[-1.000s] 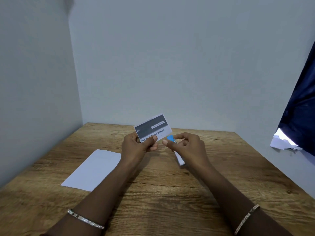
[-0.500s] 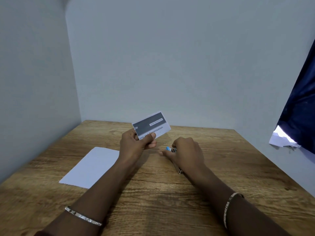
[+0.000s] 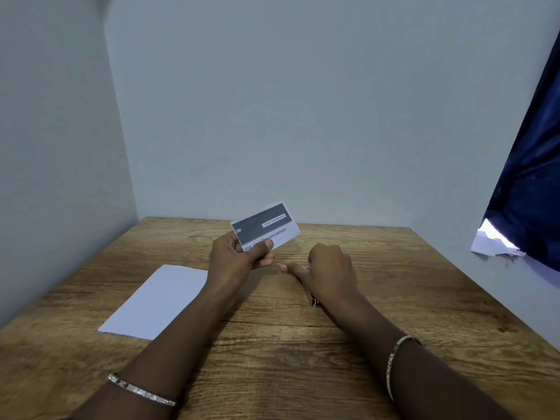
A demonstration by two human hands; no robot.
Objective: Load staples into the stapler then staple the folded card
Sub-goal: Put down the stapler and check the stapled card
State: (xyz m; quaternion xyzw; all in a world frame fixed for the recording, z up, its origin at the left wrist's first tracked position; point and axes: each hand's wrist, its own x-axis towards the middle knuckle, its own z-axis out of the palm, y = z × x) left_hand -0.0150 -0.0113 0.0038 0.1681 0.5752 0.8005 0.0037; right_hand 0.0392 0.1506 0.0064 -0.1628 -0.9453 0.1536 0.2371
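2 hands are over the wooden table [image 3: 394, 298]. The left hand [image 3: 239, 262] is up in the air and pinches the folded card [image 3: 266, 227] by its lower left corner, thumb on the front and fingers behind. The card is grey on top and white below, with some print on it, and it tilts up to the right. The right hand [image 3: 330, 274] lies low on the table, palm down, curled over the stapler [image 3: 315, 302]. Only a tiny dark end of the stapler peeks out by the wrist, so I cannot tell how tight that hand holds it. A white sheet of paper [image 3: 157, 301] lies flat on the table, to the left of the left arm. Each wrist has 1 thin shiny bracelet [image 3: 142, 391].
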